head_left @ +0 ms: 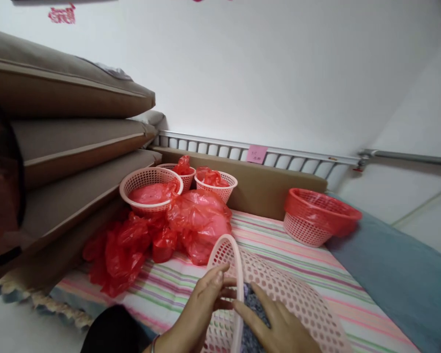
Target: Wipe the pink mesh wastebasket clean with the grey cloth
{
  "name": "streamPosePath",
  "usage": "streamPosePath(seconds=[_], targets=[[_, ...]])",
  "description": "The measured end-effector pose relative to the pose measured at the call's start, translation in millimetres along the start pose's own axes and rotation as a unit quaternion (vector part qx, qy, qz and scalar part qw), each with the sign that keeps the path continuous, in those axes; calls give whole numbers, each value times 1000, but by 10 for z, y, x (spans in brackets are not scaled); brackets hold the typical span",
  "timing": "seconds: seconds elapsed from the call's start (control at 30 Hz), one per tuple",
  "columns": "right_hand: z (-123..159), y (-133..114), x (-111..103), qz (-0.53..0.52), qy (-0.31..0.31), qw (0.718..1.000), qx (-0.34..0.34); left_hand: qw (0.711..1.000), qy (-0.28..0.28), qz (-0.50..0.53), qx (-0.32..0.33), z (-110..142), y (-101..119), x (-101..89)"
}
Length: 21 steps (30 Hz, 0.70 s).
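Note:
A pale pink plastic mesh basket [286,279] lies tipped on its side in front of me, its mouth turned to the left. My left hand [202,306] is at the mouth, fingers bent against the inside of the rim and thumb raised near it. Over the outside of the basket, close to the rim, my right hand [275,323] presses a grey-blue speckled cloth [250,321]. Two of its fingers straddle the cloth, and one fingertip reaches the rim. The lower part of the basket runs out of view.
Beyond lie red plastic bags [202,220] beside three pink baskets [150,208]. Another basket [305,228], its top covered by red plastic, stands at right on the striped sheet [257,223]. Stacked cushions [81,142] rise at left; a radiator [213,147] lines the wall.

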State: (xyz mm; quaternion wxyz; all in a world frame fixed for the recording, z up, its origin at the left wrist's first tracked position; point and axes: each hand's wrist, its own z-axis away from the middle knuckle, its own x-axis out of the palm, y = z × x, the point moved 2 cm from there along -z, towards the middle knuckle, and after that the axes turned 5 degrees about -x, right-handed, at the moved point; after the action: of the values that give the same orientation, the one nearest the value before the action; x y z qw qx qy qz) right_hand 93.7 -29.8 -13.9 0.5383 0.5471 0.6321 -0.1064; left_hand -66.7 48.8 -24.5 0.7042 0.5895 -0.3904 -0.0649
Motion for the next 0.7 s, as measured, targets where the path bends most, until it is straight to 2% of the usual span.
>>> streamPosePath(seconds=[0.13,0.2,0.27,0.33,0.37,0.4,0.47,0.53,0.6,0.7], targets=[[112,-100,-12,-53,13,997,50,997,20,-74,8,-57,-128,216],[184,-82,-26,-127,23,985,116,993,33,-110,-2,-66,-240,262],[248,-14,-76,-207,44,950,231,989,38,-141,-5,-58,-312,284],[272,58,-150,-251,89,903,338,987,10,-157,-28,-41,-346,298],[259,80,-185,-256,119,885,370,986,-11,-159,-45,-32,-356,298],[226,87,-209,-256,148,876,380,985,-30,-165,-49,-25,-362,288],[120,56,-204,-258,173,877,367,979,-46,-197,-17,-19,-380,223],[-2,-22,-129,-283,145,886,338,970,-22,-238,43,-19,-427,99],[-94,-110,-50,-314,99,889,318,965,5,-254,63,-20,-514,-43],[-170,-183,-55,-341,59,882,319,967,-22,-241,79,-5,-634,-182]])
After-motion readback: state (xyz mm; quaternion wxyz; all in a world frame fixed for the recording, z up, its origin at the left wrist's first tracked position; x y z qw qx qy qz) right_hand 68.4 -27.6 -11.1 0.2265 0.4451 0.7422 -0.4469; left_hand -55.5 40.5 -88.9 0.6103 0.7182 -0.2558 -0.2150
